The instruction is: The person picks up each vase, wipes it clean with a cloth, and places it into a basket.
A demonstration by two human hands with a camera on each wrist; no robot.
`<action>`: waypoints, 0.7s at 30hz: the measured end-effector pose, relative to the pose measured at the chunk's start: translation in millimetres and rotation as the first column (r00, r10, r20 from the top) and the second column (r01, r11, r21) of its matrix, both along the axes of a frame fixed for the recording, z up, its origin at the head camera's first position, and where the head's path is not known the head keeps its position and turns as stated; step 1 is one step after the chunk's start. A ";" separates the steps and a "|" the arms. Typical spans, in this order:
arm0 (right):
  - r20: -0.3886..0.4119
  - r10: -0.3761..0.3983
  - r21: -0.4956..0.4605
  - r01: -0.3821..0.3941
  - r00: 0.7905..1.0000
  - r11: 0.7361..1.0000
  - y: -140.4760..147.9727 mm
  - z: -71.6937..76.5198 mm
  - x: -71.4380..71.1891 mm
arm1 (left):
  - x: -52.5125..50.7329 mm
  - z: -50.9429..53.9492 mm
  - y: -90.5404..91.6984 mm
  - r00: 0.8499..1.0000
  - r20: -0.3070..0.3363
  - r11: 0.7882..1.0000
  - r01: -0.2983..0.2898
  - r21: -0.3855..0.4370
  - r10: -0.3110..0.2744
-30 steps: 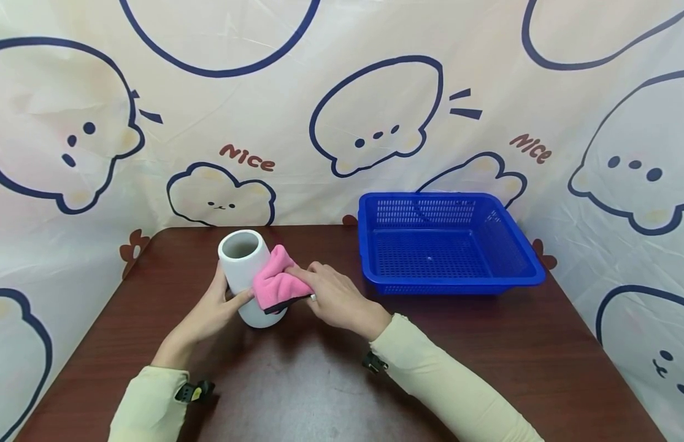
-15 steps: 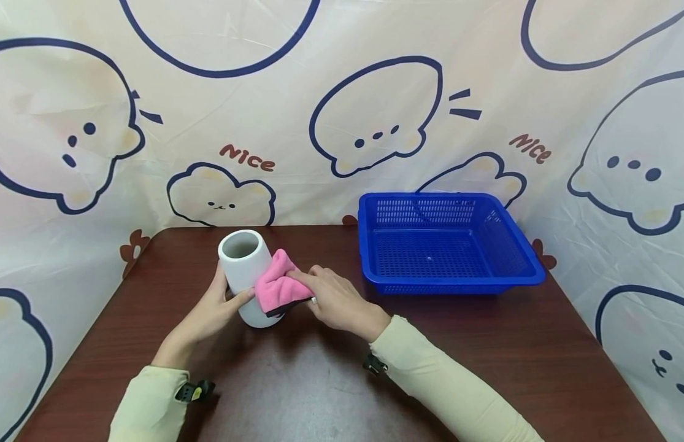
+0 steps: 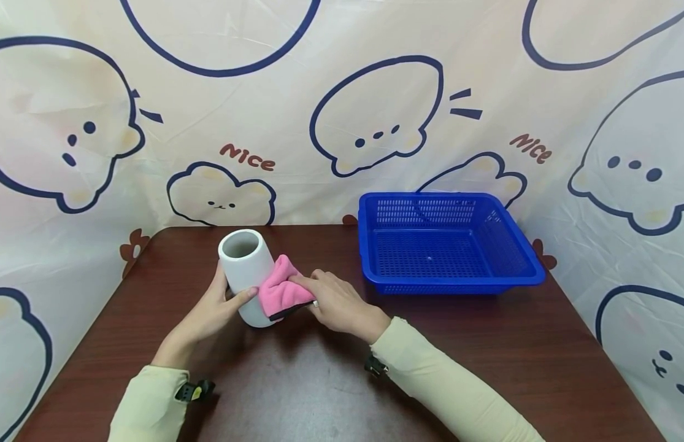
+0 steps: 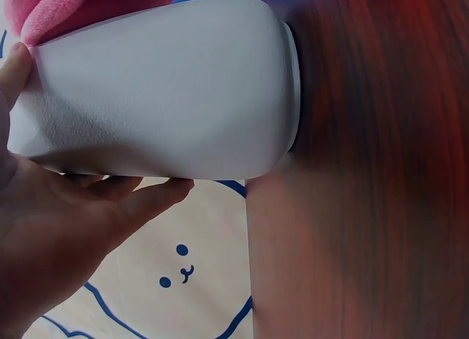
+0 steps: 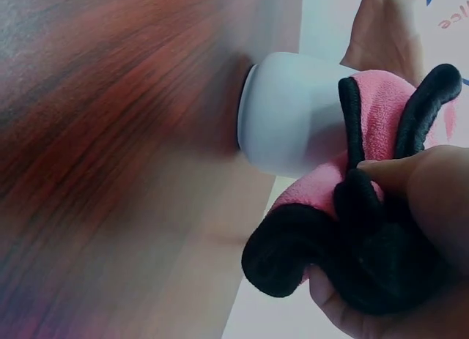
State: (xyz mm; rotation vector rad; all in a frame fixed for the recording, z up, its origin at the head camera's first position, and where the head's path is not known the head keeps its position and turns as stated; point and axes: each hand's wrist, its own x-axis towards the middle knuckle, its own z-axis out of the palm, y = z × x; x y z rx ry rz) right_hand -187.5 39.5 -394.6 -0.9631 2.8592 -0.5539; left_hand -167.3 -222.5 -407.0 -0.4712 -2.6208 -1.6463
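A white vase with a round open mouth stands upright on the brown table at the left. My left hand grips its left side, thumb across the front and fingers round the back; the left wrist view shows the fingers along the vase wall. In my right hand is a bunched pink cloth with black edging, pressed to the vase's right side. The right wrist view shows the thumb and fingers pinching the folded cloth. Part of the vase's right side is hidden behind the cloth.
A blue plastic basket with mesh walls stands at the back right of the table. Behind and beside the table hangs a pale curtain with cartoon drawings.
My right hand and the pink cloth have slid slightly down and to the right along the vase's side. The left hand and the vase look unmoved.
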 end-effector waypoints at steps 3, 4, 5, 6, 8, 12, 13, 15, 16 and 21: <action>0.005 0.005 0.002 -0.005 1.000 1.000 0.3 -1.5 0.0 | 0.0 -0.2 0.2 1.000 -0.005 1.000 -0.001 -0.002 0.001; 0.002 0.006 0.004 -0.006 1.000 1.000 0.4 -1.9 0.0 | 0.0 -0.2 0.2 1.000 -0.007 1.000 0.000 -0.001 0.000; 0.001 0.008 0.004 -0.008 1.000 1.000 0.6 -2.5 -0.1 | 0.0 -0.2 0.3 1.000 -0.009 1.000 0.000 -0.001 0.000; -0.001 0.008 0.005 -0.008 1.000 1.000 0.9 -3.0 -0.2 | 0.0 -0.2 0.3 1.000 -0.011 1.000 0.000 -0.002 0.000; -0.007 0.010 0.010 -0.009 1.000 1.000 1.4 -4.5 -0.2 | 0.3 -0.2 0.4 1.000 -0.012 1.000 -0.001 -0.004 0.001; -0.016 0.016 0.023 -0.015 1.000 1.000 2.2 -7.3 0.1 | 1.1 0.1 0.5 1.000 -0.007 1.000 -0.006 -0.009 0.005; -0.015 0.018 0.025 -0.017 1.000 1.000 2.1 -8.1 -0.1 | 1.3 0.2 0.5 1.000 -0.005 1.000 -0.007 -0.010 0.007; -0.009 0.019 0.030 -0.019 1.000 0.999 2.2 -9.5 -0.5 | 1.4 0.3 0.5 1.000 -0.004 1.000 -0.008 -0.011 0.008; -0.002 0.018 0.033 -0.018 1.000 0.999 2.3 -9.7 -0.4 | 1.4 0.3 0.5 1.000 -0.004 1.000 -0.008 -0.012 0.008; 0.013 0.017 0.051 -0.018 1.000 0.999 2.6 -12.1 -0.3 | 0.6 0.4 0.5 1.000 -0.006 1.000 -0.007 -0.011 0.007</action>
